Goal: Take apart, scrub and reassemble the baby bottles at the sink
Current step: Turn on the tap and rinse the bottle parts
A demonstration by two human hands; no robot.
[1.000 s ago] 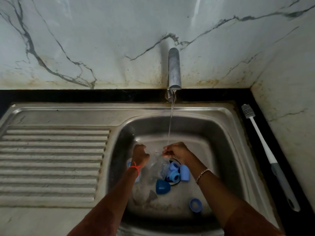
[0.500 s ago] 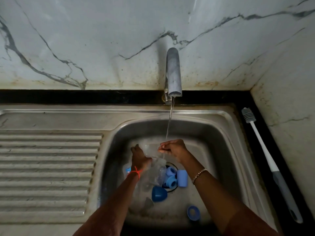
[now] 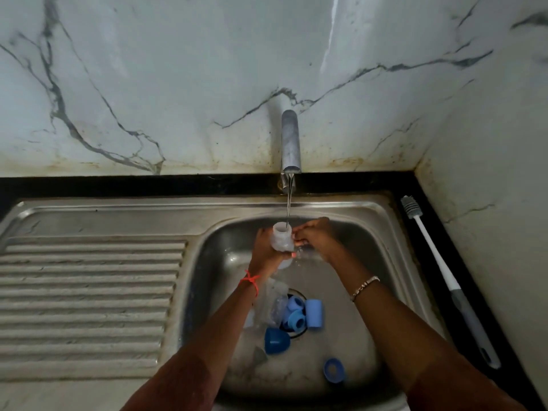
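A home kitchen — steel sink (image 3: 385, 221), marble-look wall (image 3: 178, 84), tap (image 3: 290, 143).

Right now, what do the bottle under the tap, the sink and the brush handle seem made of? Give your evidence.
The bottle in the left hand: probably translucent plastic, milky; light passes through its wall. The sink: stainless steel, seemingly, dull grey sheen with pressed ribs. The brush handle: likely smooth white plastic with a grey grip.
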